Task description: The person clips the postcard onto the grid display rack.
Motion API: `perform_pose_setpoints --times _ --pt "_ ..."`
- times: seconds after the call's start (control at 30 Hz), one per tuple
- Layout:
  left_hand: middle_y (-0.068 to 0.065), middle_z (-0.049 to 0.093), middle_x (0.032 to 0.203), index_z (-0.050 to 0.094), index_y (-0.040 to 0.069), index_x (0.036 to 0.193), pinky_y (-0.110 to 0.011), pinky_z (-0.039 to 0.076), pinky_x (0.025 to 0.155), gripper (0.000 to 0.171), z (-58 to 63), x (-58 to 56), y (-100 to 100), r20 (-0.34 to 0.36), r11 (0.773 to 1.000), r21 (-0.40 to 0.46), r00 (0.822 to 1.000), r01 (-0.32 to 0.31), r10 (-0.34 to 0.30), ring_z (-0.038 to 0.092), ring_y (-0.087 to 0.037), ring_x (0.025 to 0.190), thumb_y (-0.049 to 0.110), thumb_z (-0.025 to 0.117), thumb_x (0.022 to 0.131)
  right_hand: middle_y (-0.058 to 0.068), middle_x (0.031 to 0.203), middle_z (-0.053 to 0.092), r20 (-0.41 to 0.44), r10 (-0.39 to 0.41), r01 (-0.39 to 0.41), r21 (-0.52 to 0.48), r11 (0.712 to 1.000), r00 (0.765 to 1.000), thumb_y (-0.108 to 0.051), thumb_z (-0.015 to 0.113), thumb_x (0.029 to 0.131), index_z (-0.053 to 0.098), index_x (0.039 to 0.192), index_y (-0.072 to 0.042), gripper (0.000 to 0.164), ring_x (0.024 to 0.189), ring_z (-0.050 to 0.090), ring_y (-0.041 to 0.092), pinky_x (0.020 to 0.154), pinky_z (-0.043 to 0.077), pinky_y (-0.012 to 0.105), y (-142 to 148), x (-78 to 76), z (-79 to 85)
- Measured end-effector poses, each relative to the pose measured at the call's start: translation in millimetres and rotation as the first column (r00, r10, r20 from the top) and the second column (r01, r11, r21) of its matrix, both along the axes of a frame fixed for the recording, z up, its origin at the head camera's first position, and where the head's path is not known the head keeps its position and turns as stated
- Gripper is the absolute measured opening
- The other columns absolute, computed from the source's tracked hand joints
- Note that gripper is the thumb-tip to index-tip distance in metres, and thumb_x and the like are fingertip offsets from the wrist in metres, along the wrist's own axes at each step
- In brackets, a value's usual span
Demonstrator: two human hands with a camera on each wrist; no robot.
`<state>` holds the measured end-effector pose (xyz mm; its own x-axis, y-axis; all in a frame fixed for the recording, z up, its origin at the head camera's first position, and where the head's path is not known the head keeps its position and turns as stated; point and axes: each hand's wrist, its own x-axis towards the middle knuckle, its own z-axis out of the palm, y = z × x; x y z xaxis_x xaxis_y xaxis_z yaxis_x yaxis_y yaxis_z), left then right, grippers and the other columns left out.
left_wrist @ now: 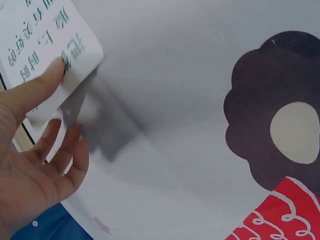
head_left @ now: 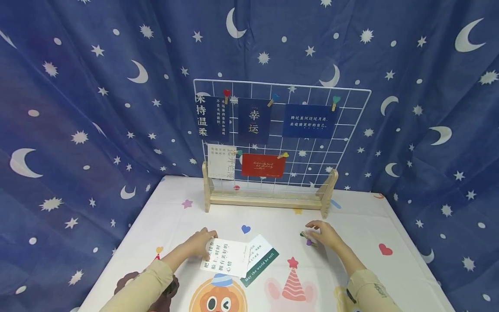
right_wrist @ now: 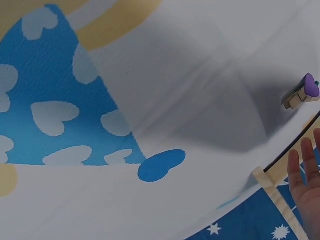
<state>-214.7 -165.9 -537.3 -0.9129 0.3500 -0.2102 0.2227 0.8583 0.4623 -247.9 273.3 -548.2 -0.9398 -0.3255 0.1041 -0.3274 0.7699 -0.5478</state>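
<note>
My left hand [head_left: 201,243] pinches the edge of a white card [head_left: 230,258] printed with dark green characters. In the left wrist view, the thumb lies on top of this card [left_wrist: 55,55] and the other fingers curl beneath it. Under its right side lies another card [head_left: 260,269], white with a green strip, flat on the table. Over on the right, my right hand [head_left: 326,236] hovers by a few small wooden clothespins with heart tops, one a purple-heart clothespin [right_wrist: 305,92]. Its fingers look loosely extended and apart from the clothespins in the right wrist view.
A white wire grid [head_left: 304,151] stands in a wooden base [head_left: 265,200] at the back of the table. Clothespins hold several cards on it, among them a red card [head_left: 263,166] and a blue card [head_left: 309,121]. A starry blue curtain [head_left: 117,86] surrounds the table.
</note>
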Motion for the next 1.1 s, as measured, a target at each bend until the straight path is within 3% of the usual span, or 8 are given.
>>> perform_pose_setpoints --times 0.17,0.4,0.53,0.7,0.8,0.9,1.0,1.1 --pt "-0.005 0.065 0.096 0.061 0.014 0.104 -0.051 0.049 0.086 0.051 1.3 -5.7 -1.9 0.019 0.995 0.097 1.0 -0.011 0.009 0.058 -0.023 0.087 -0.007 0.079 0.061 0.019 0.104 0.068 0.025 -0.008 0.009 -0.003 1.0 1.0 -0.003 0.063 0.085 0.066 0.101 0.003 0.018 0.094 0.061 0.037 0.085 0.05 0.052 -3.0 -1.3 -0.1" --pt "-0.005 0.063 0.1 0.06 0.01 0.116 -0.043 0.05 0.081 0.052 2.4 -10.1 -4.3 0.066 0.974 0.227 0.998 -0.009 -0.006 0.055 -0.019 0.087 -0.009 0.072 0.069 0.018 0.104 0.068 0.031 -0.006 0.007 -0.003 1.0 0.999 -0.005 0.063 0.086 0.066 0.102 0.002 0.018 0.095 0.061 0.036 0.086 0.049 0.052 -3.4 -2.7 -2.2" --pt "-0.011 0.063 0.109 0.057 0.007 0.12 -0.045 0.051 0.086 0.053 0.8 -11.1 -5.7 0.089 0.956 0.291 0.995 0.022 -0.05 0.059 -0.022 0.094 -0.012 0.068 0.072 0.018 0.104 0.068 0.043 -0.019 0.019 -0.009 1.0 0.999 -0.006 0.063 0.086 0.066 0.102 0.002 0.018 0.095 0.061 0.036 0.086 0.049 0.052 -3.4 -2.2 -2.3" --pt "-0.019 0.062 0.112 0.049 0.001 0.13 -0.031 0.054 0.077 0.059 -0.5 -12.3 -9.4 0.111 0.921 0.381 0.985 0.08 -0.131 0.061 -0.022 0.091 -0.015 0.063 0.074 0.019 0.104 0.068 0.046 -0.022 0.022 -0.01 1.0 0.999 -0.005 0.062 0.086 0.066 0.102 0.003 0.018 0.094 0.061 0.036 0.086 0.049 0.052 -4.1 -2.5 -1.9" --pt "-0.022 0.065 0.103 0.042 -0.004 0.134 -0.022 0.05 0.065 0.064 1.4 -12.9 -12.2 0.135 0.889 0.449 0.977 0.09 -0.168 0.06 -0.018 0.079 -0.018 0.06 0.074 0.02 0.104 0.067 0.055 -0.029 0.03 -0.009 1.0 0.998 -0.005 0.062 0.086 0.065 0.103 0.003 0.018 0.094 0.061 0.036 0.086 0.049 0.052 -5.0 -2.7 -1.3" --pt "-0.012 0.063 0.08 0.038 -0.005 0.135 -0.015 0.038 0.055 0.065 3.6 -13.7 -13.3 0.17 0.868 0.493 0.971 0.062 -0.167 0.047 -0.01 0.061 -0.016 0.06 0.075 0.02 0.104 0.067 0.065 -0.039 0.039 -0.003 0.999 0.997 -0.005 0.061 0.086 0.065 0.103 0.003 0.019 0.094 0.061 0.036 0.086 0.049 0.052 -5.4 -2.9 -0.1" --pt "0.001 0.051 0.065 0.037 -0.006 0.133 -0.014 0.029 0.052 0.061 4.9 -14.8 -13.1 0.19 0.868 0.495 0.971 0.036 -0.148 0.035 -0.005 0.054 -0.011 0.063 0.077 0.02 0.102 0.067 0.053 -0.033 0.033 0.003 0.999 0.998 -0.003 0.061 0.086 0.065 0.102 0.003 0.018 0.092 0.061 0.036 0.085 0.05 0.051 -5.0 -3.5 0.3" --pt "0.006 0.046 0.063 0.045 -0.01 0.121 -0.014 0.029 0.052 0.045 6.0 -15.9 -11.8 0.185 0.865 0.501 0.972 0.036 -0.148 0.034 -0.004 0.053 -0.005 0.064 0.08 0.021 0.099 0.067 0.041 -0.025 0.025 0.003 1.0 0.999 -0.002 0.062 0.085 0.065 0.1 0.004 0.017 0.089 0.062 0.035 0.083 0.05 0.05 -4.4 -3.8 -0.1"
